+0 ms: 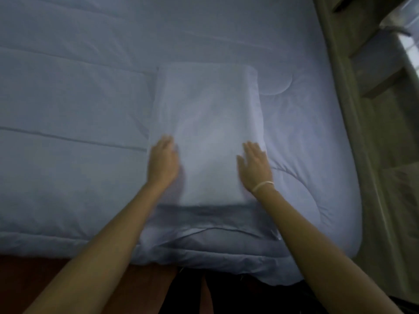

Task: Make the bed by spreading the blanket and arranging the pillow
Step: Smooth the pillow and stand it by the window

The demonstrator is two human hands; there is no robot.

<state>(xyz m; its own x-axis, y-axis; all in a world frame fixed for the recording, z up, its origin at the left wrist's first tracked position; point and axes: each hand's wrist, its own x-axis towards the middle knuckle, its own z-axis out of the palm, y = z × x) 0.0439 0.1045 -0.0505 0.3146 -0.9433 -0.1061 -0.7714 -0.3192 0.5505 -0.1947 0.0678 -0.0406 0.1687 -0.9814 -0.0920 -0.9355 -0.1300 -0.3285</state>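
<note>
A pale blue pillow [207, 123] lies lengthwise on the quilted blue blanket [68, 109], which is spread flat across the bed. My left hand [163, 162] rests flat on the pillow's near left edge with its fingers straight. My right hand [255, 168] lies flat on the pillow's near right edge, fingers straight, with a white band on the wrist. The blanket's front hem [215, 232] hangs in folds over the bed's near edge below the pillow.
A greenish wall or headboard panel [385, 155] runs along the bed's right side, with a bright window strip [411, 53] at the far right. Reddish-brown floor or bed frame [34, 275] shows at the lower left.
</note>
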